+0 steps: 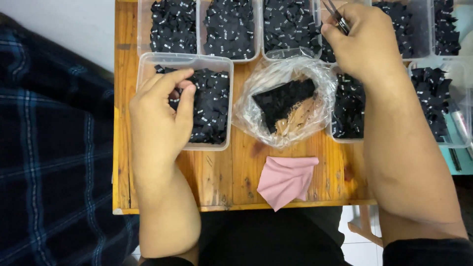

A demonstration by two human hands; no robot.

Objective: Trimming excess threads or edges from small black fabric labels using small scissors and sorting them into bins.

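Head view looks straight down on a small wooden table point(217, 172) crowded with clear plastic tubs of small black fabric labels. The person's left hand point(160, 116) rests over the near tub point(224, 103), thumb and forefinger pinched together on what looks like a single black label point(173, 94) from the heap under its fingertips. Farther out and to the other side, the right hand point(367, 42) is closed around a slim pair of metal tweezers point(337, 17), their tips pointing away from the body above a far tub point(419, 29); whether the tips hold anything cannot be told. Between the two hands lies an open clear plastic bag point(256, 91) with a dark clump of the same labels inside, and nearer the body than both hands sits a folded pink cloth point(286, 180).

By the look of it, the step in hand is sorting: one label is being picked from the near tub. The next move seems to call for a light, steady pinch so only one label lifts free, and a clear view of it.
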